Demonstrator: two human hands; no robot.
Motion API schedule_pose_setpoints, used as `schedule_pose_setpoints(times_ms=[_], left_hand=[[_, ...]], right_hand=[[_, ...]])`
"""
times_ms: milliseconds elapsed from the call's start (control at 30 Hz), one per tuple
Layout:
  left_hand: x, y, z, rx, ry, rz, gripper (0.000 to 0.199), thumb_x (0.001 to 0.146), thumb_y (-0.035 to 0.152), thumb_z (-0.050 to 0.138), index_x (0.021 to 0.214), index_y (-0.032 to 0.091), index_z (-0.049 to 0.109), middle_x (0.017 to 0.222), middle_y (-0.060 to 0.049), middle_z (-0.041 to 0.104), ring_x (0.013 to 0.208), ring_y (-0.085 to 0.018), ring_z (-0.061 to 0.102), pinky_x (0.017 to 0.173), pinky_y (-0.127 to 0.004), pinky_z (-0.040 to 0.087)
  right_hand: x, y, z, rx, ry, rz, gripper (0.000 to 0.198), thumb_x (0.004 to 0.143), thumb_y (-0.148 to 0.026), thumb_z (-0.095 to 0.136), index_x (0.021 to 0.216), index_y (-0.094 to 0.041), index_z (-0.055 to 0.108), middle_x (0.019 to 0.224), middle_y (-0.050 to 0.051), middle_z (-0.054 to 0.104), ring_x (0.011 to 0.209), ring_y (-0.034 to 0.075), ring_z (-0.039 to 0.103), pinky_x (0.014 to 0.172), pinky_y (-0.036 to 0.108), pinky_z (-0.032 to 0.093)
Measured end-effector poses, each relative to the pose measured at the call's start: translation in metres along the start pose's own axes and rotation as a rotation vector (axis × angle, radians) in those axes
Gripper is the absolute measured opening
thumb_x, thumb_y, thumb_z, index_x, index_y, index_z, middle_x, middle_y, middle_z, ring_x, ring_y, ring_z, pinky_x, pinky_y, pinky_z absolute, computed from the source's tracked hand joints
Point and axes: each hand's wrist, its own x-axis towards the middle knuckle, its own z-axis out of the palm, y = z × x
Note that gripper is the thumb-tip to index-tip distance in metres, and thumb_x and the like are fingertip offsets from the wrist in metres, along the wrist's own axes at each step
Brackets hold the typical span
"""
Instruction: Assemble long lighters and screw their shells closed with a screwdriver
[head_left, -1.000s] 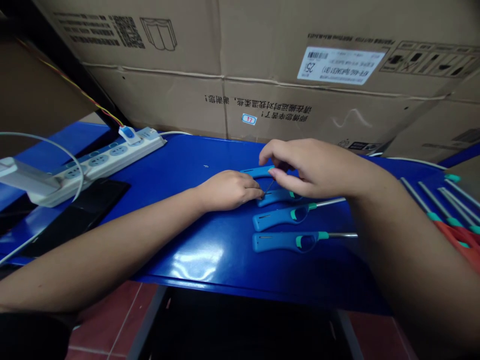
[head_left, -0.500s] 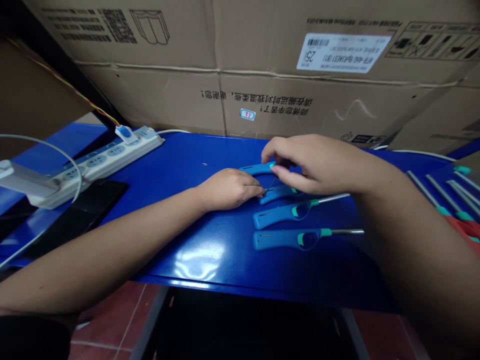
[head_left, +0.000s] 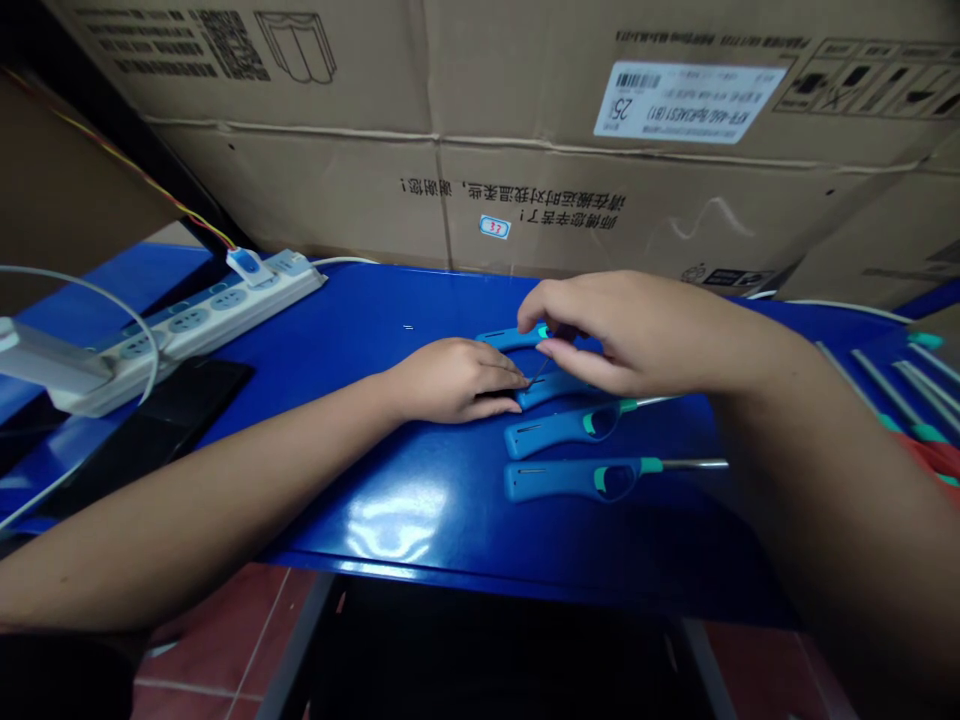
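Note:
Several blue long-necked lighters lie side by side on a glossy blue table (head_left: pixel 390 500). My left hand (head_left: pixel 450 380) rests on the table, its fingertips pressing the butt end of the second lighter (head_left: pixel 551 387). My right hand (head_left: pixel 622 330) hovers over that lighter and pinches a thin dark pin (head_left: pixel 538 371) whose tip points at its butt end. The farthest lighter (head_left: pixel 510 338) peeks out behind my fingers. Two more lighters (head_left: pixel 562 428) (head_left: pixel 585 478) lie nearer to me, untouched, metal necks pointing right.
A white power strip (head_left: pixel 210 310) with a plugged blue adapter sits at the left, a black phone (head_left: pixel 172 405) beside it. Stacked cardboard boxes (head_left: pixel 525 150) wall off the back. More lighters (head_left: pixel 907 400) lie at the far right edge.
Almost nothing has moved. My right hand has shifted slightly over the second lighter, still pinching the pin; my left hand stays pressed on its end.

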Motion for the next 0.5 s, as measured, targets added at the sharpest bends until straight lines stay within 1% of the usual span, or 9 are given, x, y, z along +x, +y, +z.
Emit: schedule_pose_setpoints(times_ms=[67,100,200,267,300,367,433,467,500], left_hand=[[-0.001,0.002,0.002,-0.050,0.034,-0.031,0.028,0.095,0.039,0.060,0.109,0.016,0.070,0.105,-0.009,0.076,0.097,-0.020,0.072,0.087,-0.031,0.057],[-0.002,0.004,0.003,-0.072,0.052,-0.068,0.028,0.094,0.040,0.062,0.106,0.016,0.069,0.101,-0.008,0.076,0.093,-0.019,0.072,0.084,-0.030,0.057],[0.000,0.012,0.007,-0.102,0.094,-0.258,0.034,0.087,0.044,0.070,0.103,0.015,0.066,0.090,-0.005,0.074,0.081,-0.017,0.070,0.072,-0.028,0.055],[0.002,0.019,0.008,-0.110,0.105,-0.380,0.037,0.081,0.044,0.075,0.101,0.015,0.065,0.090,-0.004,0.073,0.079,-0.018,0.069,0.070,-0.028,0.053],[0.004,0.022,0.008,-0.121,0.100,-0.420,0.035,0.080,0.041,0.076,0.099,0.015,0.065,0.090,-0.004,0.072,0.080,-0.018,0.069,0.071,-0.028,0.053],[0.006,0.027,0.007,-0.157,0.086,-0.468,0.028,0.080,0.035,0.076,0.096,0.016,0.064,0.090,-0.003,0.072,0.082,-0.018,0.069,0.072,-0.028,0.052],[0.008,0.029,0.006,-0.199,0.082,-0.498,0.023,0.081,0.031,0.075,0.096,0.017,0.064,0.091,-0.002,0.072,0.084,-0.018,0.069,0.073,-0.028,0.051],[0.008,0.030,0.006,-0.215,0.087,-0.511,0.021,0.081,0.029,0.074,0.095,0.017,0.064,0.091,-0.002,0.072,0.084,-0.018,0.069,0.073,-0.029,0.051],[0.009,0.030,0.006,-0.221,0.095,-0.522,0.019,0.081,0.028,0.074,0.093,0.018,0.064,0.091,-0.001,0.072,0.083,-0.018,0.068,0.073,-0.029,0.051]], right_hand=[[0.001,-0.005,-0.001,-0.010,-0.013,-0.013,0.027,0.091,-0.028,0.050,0.115,-0.020,0.059,0.094,0.005,0.069,0.073,0.017,0.057,0.063,0.029,0.034],[0.002,-0.007,-0.002,-0.020,-0.017,-0.011,0.027,0.091,-0.030,0.050,0.114,-0.020,0.060,0.093,0.005,0.069,0.072,0.017,0.057,0.062,0.028,0.033],[0.005,-0.015,-0.001,-0.114,-0.020,0.063,0.028,0.095,-0.037,0.047,0.111,-0.021,0.062,0.080,0.004,0.068,0.064,0.017,0.054,0.057,0.029,0.027],[0.006,-0.018,0.000,-0.171,-0.023,0.112,0.029,0.096,-0.038,0.044,0.106,-0.021,0.064,0.071,0.004,0.065,0.059,0.017,0.052,0.055,0.029,0.024],[0.006,-0.019,0.000,-0.163,-0.028,0.115,0.029,0.096,-0.036,0.043,0.107,-0.021,0.064,0.071,0.004,0.066,0.058,0.017,0.052,0.055,0.029,0.024],[0.005,-0.021,-0.001,-0.070,-0.039,0.078,0.030,0.094,-0.031,0.045,0.118,-0.020,0.060,0.081,0.005,0.069,0.064,0.018,0.056,0.057,0.029,0.028],[0.004,-0.022,-0.003,0.020,-0.035,0.054,0.040,0.091,-0.028,0.049,0.130,-0.020,0.052,0.096,0.006,0.072,0.072,0.018,0.060,0.059,0.028,0.033],[0.003,-0.022,-0.003,0.025,-0.029,0.064,0.043,0.090,-0.030,0.051,0.132,-0.020,0.050,0.099,0.007,0.072,0.073,0.019,0.060,0.059,0.028,0.033],[0.004,-0.022,-0.004,0.001,-0.024,0.090,0.043,0.090,-0.033,0.052,0.131,-0.020,0.052,0.097,0.007,0.072,0.072,0.019,0.060,0.058,0.028,0.032]])
